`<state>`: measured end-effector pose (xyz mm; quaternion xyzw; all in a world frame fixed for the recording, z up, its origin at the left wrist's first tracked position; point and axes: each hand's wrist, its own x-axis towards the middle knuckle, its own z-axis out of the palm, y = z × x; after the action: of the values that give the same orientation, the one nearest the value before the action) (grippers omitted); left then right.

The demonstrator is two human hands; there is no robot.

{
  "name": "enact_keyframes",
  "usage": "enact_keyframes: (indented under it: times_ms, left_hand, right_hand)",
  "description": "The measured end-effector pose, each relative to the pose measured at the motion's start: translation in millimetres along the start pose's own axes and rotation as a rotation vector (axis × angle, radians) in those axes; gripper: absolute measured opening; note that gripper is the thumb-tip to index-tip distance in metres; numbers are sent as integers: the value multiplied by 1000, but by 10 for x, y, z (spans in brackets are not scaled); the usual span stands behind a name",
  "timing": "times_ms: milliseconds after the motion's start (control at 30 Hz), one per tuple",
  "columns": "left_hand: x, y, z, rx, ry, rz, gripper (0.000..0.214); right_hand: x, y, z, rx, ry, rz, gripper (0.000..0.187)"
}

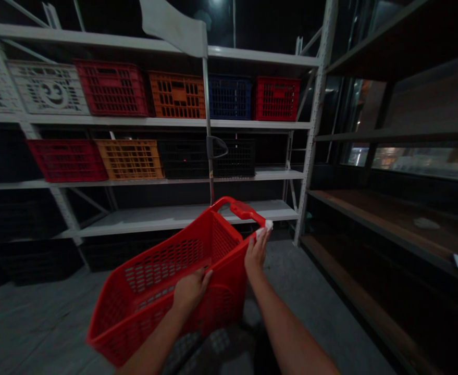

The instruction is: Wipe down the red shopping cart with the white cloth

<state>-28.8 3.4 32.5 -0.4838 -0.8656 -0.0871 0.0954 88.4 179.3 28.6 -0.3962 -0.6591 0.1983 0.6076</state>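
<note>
A red plastic shopping basket (162, 281) with perforated walls is held tilted in front of me, its red handle (241, 209) pointing away toward the shelves. My left hand (189, 290) grips the basket's near side wall, fingers curled over the rim. My right hand (257, 251) is at the far corner of the rim, pinching a small white cloth (265, 227) against the basket just below the handle. The inside of the basket looks empty.
A white metal rack (182, 123) ahead carries red, orange, blue, black and white crates on its upper shelves. Its lower shelf (166, 216) is bare. Dark wooden shelving (388, 219) runs along the right. The floor (37, 323) is grey concrete.
</note>
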Motion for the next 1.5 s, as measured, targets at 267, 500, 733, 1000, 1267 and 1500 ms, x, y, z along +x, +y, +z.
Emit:
enact_keyframes:
  times_ms: [267, 500, 733, 1000, 1267, 1500]
  left_hand:
    - [-188, -238, -46, 49, 3, -41, 59]
    - [-327, -765, -103, 24, -7, 12, 54]
    - [-299, -962, -123, 26, -28, 7, 55]
    - [-275, -895, -103, 0, -21, -4, 56]
    - [-274, -963, -77, 2, -3, 92, 57]
    - [-228, -1243, -59, -97, -3, 121, 51]
  right_hand:
    - [-93, -85, -279, 240, -38, 60, 57]
    - [99, -149, -498, 424, -287, -89, 48]
    - [901, -627, -653, 140, -967, -401, 36]
    - [162, -1098, -974, -638, -941, -730, 34]
    - [-402, -1388, -586, -698, -1011, -800, 27]
    - [428, -1333, -932, -588, -1369, -892, 40]
